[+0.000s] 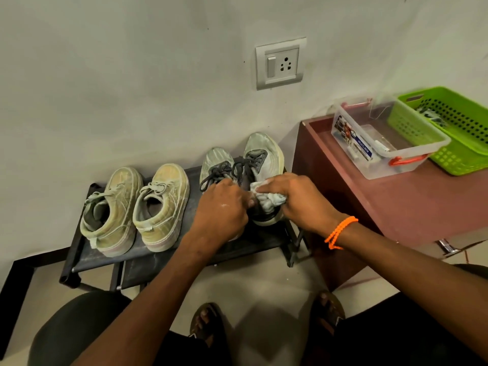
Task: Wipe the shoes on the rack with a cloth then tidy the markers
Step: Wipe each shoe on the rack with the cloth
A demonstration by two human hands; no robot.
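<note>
Shoes occupy the low black fabric-topped rack (pixel 148 256) against the wall. Your right hand (pixel 295 200) grips a crumpled grey-white cloth (pixel 268 198), pressed on the grey lace-up sneaker with dark laces (pixel 260 157). Your left hand (pixel 223 207) curls over its partner (pixel 215 162). Two beige canvas sneakers (pixel 134 207) stand left. Farther right, a clear plastic box (pixel 380 140) touches a green perforated basket (pixel 449 128).

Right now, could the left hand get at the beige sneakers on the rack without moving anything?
Probably yes. The left hand rests on the grey shoe right beside the beige sneakers, which sit uncovered on the same rack shelf with nothing between them.
</note>
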